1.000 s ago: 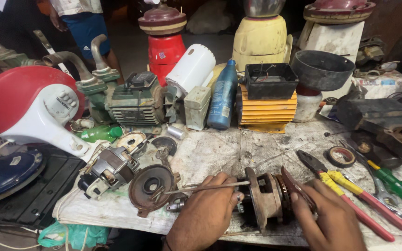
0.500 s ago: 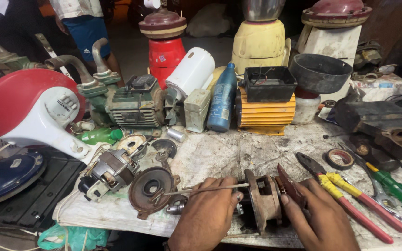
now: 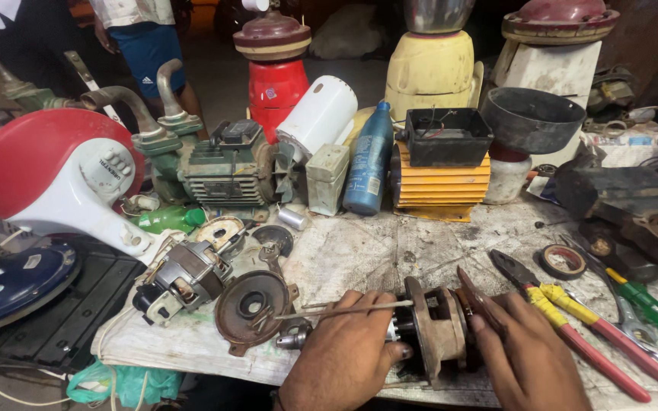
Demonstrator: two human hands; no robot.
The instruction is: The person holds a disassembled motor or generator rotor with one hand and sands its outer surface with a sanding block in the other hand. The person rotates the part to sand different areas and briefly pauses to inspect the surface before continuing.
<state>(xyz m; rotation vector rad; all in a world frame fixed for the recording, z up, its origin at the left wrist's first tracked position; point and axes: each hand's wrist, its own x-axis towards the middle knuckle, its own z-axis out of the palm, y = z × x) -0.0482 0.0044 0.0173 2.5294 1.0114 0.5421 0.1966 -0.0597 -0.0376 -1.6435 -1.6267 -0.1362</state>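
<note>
The left hand (image 3: 348, 350) closes around the near end of a small motor assembly (image 3: 432, 335) lying on its side at the front edge of the counter (image 3: 390, 243); a thin metal rod (image 3: 344, 310) crosses above its knuckles, though whether the fingers pinch it or it merely rests there cannot be told. The right hand (image 3: 531, 358) is narrowed onto the other end of the assembly, fingertips pressed near a dark reddish tool or blade (image 3: 481, 301) that lies against the rusty round flange.

To work well here, the left hand's job is to keep the body from rolling, so its grip wants to be firm and low, with the thumb clear of the flange edge. The right hand should push in line with the shaft rather than across it, since a sideways lever could bend the thin rod or chip the casting. Small, even pressure seems wiser than one hard shove.

Just left of the hands lies a rusty round end cover (image 3: 257, 308), and beyond it a wound motor core (image 3: 184, 278). To the right, red-and-yellow-handled pliers (image 3: 573, 323) and a green-handled screwdriver (image 3: 649, 308) lie within easy reach. A blue bottle (image 3: 368, 164) and a yellow finned housing (image 3: 442, 186) stand farther back.
</note>
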